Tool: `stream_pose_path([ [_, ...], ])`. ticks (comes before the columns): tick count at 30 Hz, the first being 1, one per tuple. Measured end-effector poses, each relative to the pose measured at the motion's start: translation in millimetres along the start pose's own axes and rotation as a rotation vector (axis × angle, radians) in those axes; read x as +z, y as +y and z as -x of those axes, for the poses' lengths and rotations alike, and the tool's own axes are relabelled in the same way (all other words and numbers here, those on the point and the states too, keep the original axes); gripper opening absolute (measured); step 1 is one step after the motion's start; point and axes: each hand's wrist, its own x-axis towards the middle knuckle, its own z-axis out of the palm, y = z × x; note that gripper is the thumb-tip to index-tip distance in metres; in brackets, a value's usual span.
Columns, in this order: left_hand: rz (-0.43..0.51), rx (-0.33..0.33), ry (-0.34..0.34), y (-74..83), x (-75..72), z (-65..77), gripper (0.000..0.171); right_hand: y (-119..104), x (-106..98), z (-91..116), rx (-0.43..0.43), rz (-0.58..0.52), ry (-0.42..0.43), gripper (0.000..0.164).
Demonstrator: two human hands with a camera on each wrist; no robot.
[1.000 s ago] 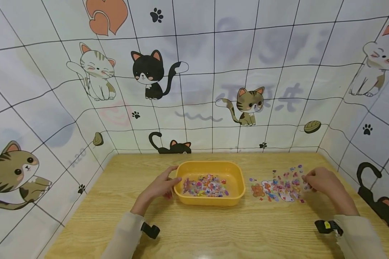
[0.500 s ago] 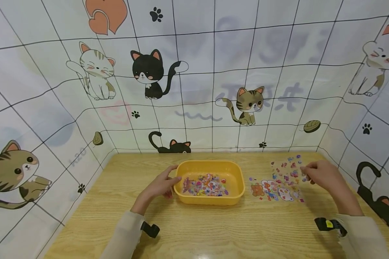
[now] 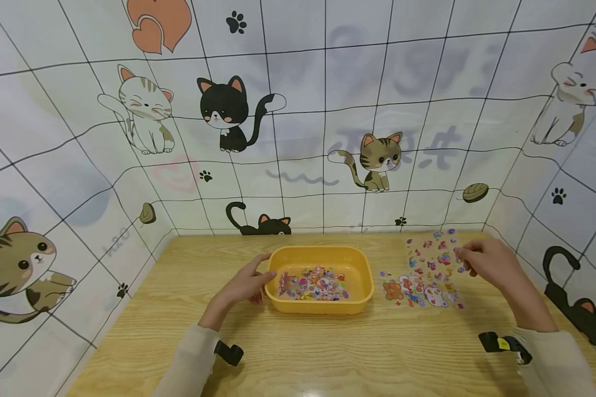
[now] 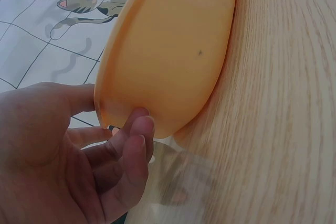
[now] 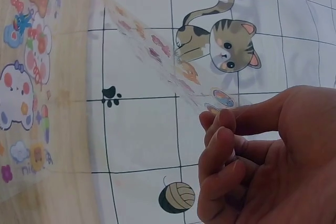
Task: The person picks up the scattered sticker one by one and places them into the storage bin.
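Note:
My left hand (image 3: pixel 243 285) holds the left end of a yellow plastic tray (image 3: pixel 323 307), thumb over the rim and the other fingers against the outer wall. The left wrist view shows those fingertips (image 4: pixel 140 121) at the wall. Small colourful stickers on clear sheets (image 3: pixel 315 284) lie inside the tray. To its right, my right hand (image 3: pixel 491 262) pinches the right edge of a clear sticker sheet (image 3: pixel 429 255), lifted and tilted in the right wrist view. Below it, another sticker sheet (image 3: pixel 411 285) with a bear and white animals lies flat on the table.
The wood-grain table (image 3: pixel 298 353) ends at a white grid-patterned wall cloth (image 3: pixel 308 138) printed with cats, on the back and both sides. Each wrist carries a black strap-on camera, such as the one on the left wrist (image 3: pixel 229 353).
My right hand has raised the clear sticker sheet up and away from the sheet beneath, which shows more fully now. My left hand and the tray stay in place.

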Motion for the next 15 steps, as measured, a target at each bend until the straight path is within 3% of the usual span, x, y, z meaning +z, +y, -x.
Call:
stream_pose_path([
  [15,-0.008,-0.014,-0.001,-1.4,0.5,-1.6,0.064,-18,-1,6,-0.047,-0.058,0.076,0.041],
])
